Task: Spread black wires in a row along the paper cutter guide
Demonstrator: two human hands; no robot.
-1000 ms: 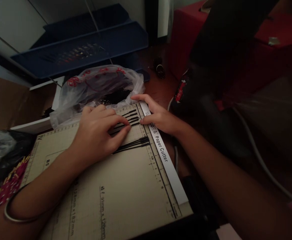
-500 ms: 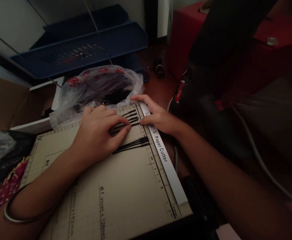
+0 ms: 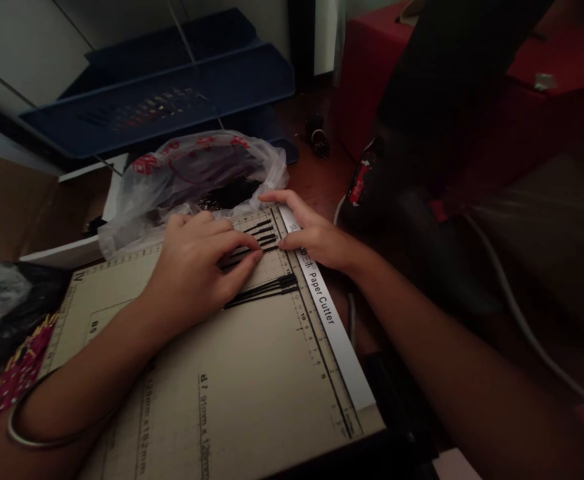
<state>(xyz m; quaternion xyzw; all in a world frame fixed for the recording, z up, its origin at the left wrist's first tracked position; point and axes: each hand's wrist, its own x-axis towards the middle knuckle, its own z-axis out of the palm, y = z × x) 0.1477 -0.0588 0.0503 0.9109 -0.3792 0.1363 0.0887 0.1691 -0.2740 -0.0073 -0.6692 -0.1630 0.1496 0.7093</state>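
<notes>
A paper cutter board (image 3: 252, 373) with printed grid lines and sizes lies in front of me. Several thin black cords (image 3: 267, 285) with thicker ends lie across it, pointing toward its white-labelled right edge. My left hand (image 3: 197, 263) rests on the board, thumb and forefinger pinched on a black cord in the upper group; the palm hides the cords' other ends. At the labelled edge is my right hand (image 3: 317, 233), its forefinger stretched along the top corner. Its thumb tip is beside the upper cords' ends, with a gap between thumb and forefinger.
Beyond the board sits a clear plastic bag (image 3: 197, 150) with red print and dark pieces inside. A blue metal shelf (image 3: 172, 100) stands behind. Bundled pink-red items (image 3: 19, 377) lie at left. A person's dark-clothed leg and shoe (image 3: 365, 173) are at right, near a pale cable (image 3: 512, 287).
</notes>
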